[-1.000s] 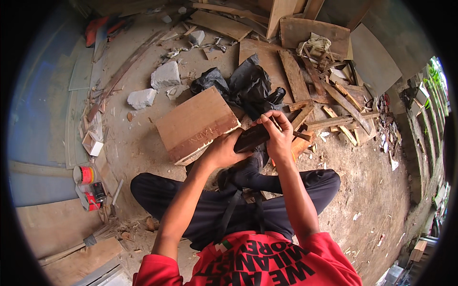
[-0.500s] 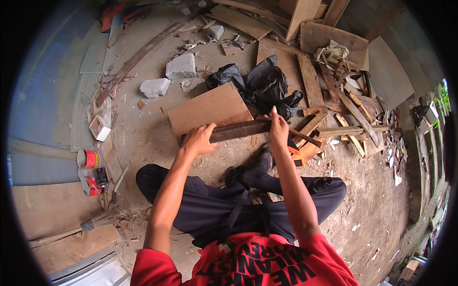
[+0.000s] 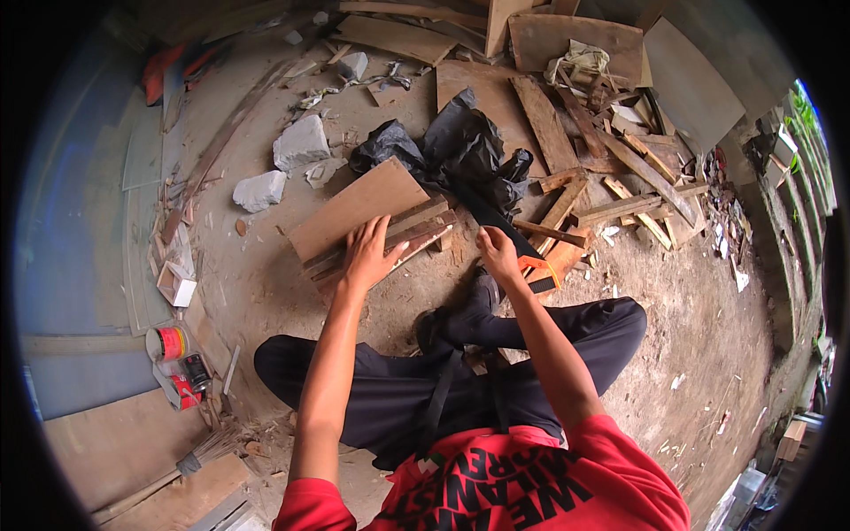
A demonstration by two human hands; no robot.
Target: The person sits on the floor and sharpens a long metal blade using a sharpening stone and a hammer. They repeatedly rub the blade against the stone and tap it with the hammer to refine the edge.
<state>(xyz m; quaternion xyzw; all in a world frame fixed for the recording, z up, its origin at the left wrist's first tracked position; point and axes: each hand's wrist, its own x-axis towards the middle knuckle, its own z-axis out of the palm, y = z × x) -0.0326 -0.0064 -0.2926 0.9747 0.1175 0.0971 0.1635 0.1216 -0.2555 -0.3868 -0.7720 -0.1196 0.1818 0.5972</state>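
My left hand (image 3: pixel 365 258) lies with fingers spread over a small stack of wood in front of my crossed legs. Under and beside it are a flat light-brown plywood board (image 3: pixel 354 211) and dark wood strips (image 3: pixel 420 215) along its near edge. My right hand (image 3: pixel 498 255) is off the strips, to their right, its fingers curled in; whatever they hold, if anything, is hidden. Just right of that hand is an orange handle (image 3: pixel 537 273), with a long dark blade-like band (image 3: pixel 478 206) running up and left beyond the hand.
A crumpled black plastic bag (image 3: pixel 469 133) lies beyond the board. Scrap timber (image 3: pixel 637 168) is heaped at the far right. Two pale broken blocks (image 3: pixel 301 142) sit at the far left. Open cans (image 3: pixel 166 343) and a small white box (image 3: pixel 175 285) stand along the left side.
The dark strip that both hands held now rests against the plywood board under my left hand. My right hand has let go of it and curled near the orange handle. The view has shifted.
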